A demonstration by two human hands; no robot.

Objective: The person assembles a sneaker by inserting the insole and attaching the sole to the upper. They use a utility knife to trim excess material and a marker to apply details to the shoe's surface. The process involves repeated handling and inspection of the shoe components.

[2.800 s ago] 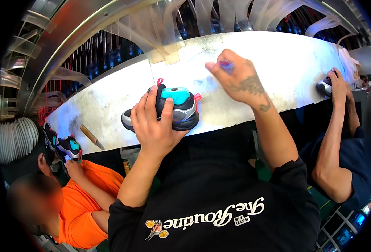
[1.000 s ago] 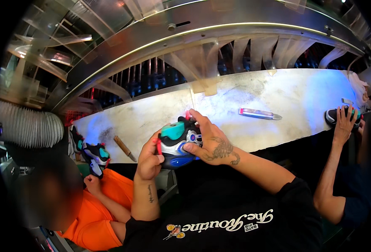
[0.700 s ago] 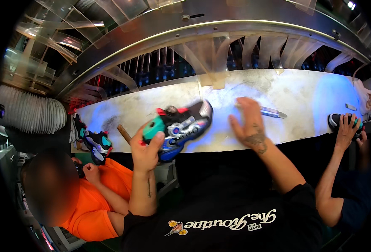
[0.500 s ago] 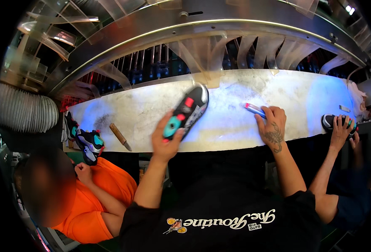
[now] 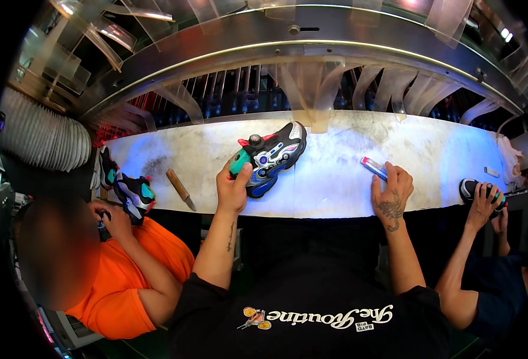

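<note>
Teal, black and silver shoe (image 5: 274, 158): rolled since half a second ago, side now shown instead of top, toe pointing far right, left of centre over the table (image 5: 329, 191). Left hand (image 5: 234, 186) pinches its heel; right hand (image 5: 392, 194) pinches the knife (image 5: 374, 167), blade hidden. Judgement: one-handed hold leaves the right for the knife.

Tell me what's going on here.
At a white table, one person's left grip holds a sneaker by its heel end. The right grip is on a red-and-blue handle. A wooden-handled knife lies on the table, left of the sneaker. At right, a co-worker's hand is on another shoe; at left, a co-worker in orange is beside more shoes.
</note>
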